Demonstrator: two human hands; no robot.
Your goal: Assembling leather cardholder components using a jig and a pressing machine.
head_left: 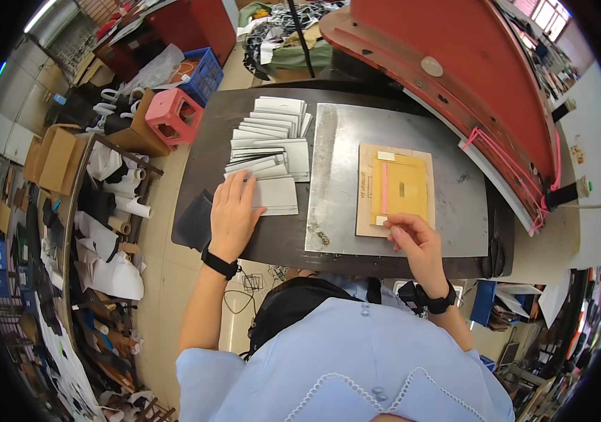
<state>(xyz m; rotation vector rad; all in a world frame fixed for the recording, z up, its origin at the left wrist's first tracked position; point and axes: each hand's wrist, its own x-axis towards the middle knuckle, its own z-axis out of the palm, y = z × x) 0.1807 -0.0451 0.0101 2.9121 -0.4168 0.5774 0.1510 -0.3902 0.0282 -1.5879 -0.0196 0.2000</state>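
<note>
My left hand (233,214) lies over the left edge of the light grey sheets, fingers stretched out and touching them. These rectangular, dark-edged sheets (276,195) are fanned in overlapping piles on the dark table. At the lower edge of a flat board, my right hand (416,246) has its thumb and forefinger brought together in a pinch. Whatever lies between those fingertips is too small to make out. The tan board (365,179) carries a yellow panel (413,184), a pink strip (385,188) and small pale blocks, and rests on a metal plate (328,204).
A big red machine arm (448,42) with pink cord (508,165) overhangs the table's far right. Black sheets (195,221) lie at the table's left edge. Beyond it stand a pink stool (174,116), a blue crate (204,74) and a rack of material rolls (128,183).
</note>
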